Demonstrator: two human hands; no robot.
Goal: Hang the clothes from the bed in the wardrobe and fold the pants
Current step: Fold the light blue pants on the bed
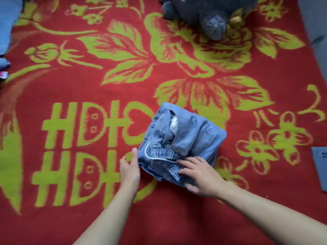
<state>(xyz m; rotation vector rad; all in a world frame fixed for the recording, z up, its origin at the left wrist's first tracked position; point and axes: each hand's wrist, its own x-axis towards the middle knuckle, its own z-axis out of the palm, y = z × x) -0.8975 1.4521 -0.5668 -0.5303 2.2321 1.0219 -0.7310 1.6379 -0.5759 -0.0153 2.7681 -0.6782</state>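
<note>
**Pants folded small, lower centre of the frame**

Your pale blue denim pants [187, 138] lay as a thick, near-square bundle on the red and green flowered bedspread [88, 227], just below the middle of the frame. The bundle sat turned cornerwise, one corner toward the top of the frame and one toward the right. Its long axis was hard to call, as the sides looked almost equal. The gathered waistband [164, 154] faced the lower edge, toward you, with the white drawstring [147, 152] looping at its left end.

Your right hand [200, 175] rested flat on the waistband, fingers straight and slightly spread. Your left hand [130, 167] stood against the bundle's left edge, thumb straight along the cloth and the other fingers loosely bent, gripping nothing.

You had a grey plush toy [208, 16] at the top of the frame, well apart from the pants.
</note>
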